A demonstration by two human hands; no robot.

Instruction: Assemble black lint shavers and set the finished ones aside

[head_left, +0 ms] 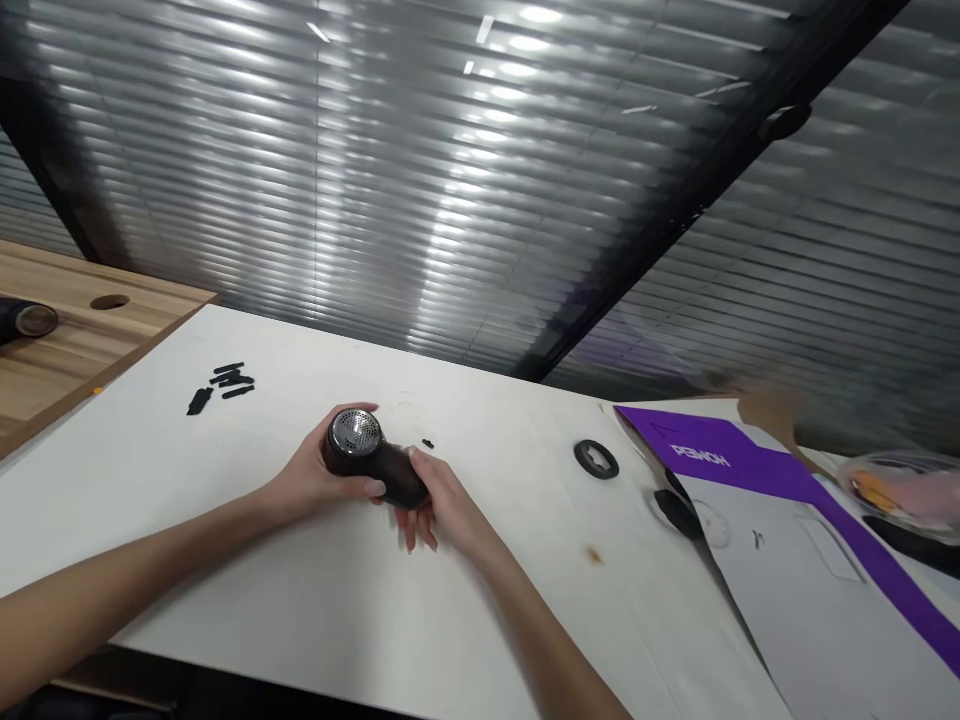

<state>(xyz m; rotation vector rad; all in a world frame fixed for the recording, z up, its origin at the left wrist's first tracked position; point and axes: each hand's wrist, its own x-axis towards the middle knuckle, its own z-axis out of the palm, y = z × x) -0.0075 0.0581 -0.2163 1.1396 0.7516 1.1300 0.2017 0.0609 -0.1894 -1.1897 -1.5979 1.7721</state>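
A dark fabric shaver [390,472] with a round, perforated silver head is held up over the white table [315,600]. My left hand [315,468] wraps around its head end, thumb lying along the near side. At the handle's lower right end, my right hand [439,500] grips with the thumb on top and fingers curled beneath. Just beyond the handle lies a tiny black piece [427,443]. Several small black strips [234,379] are grouped at the far left of the table, beside a thicker black piece [199,401].
A black ring [596,459] lies to the right, near a dark part [677,514]. Beyond it rests a purple and white box [780,570]. A clear bag [900,490] sits at the far right. A wooden table [67,350] adjoins on the left; blinds [360,180] stand behind.
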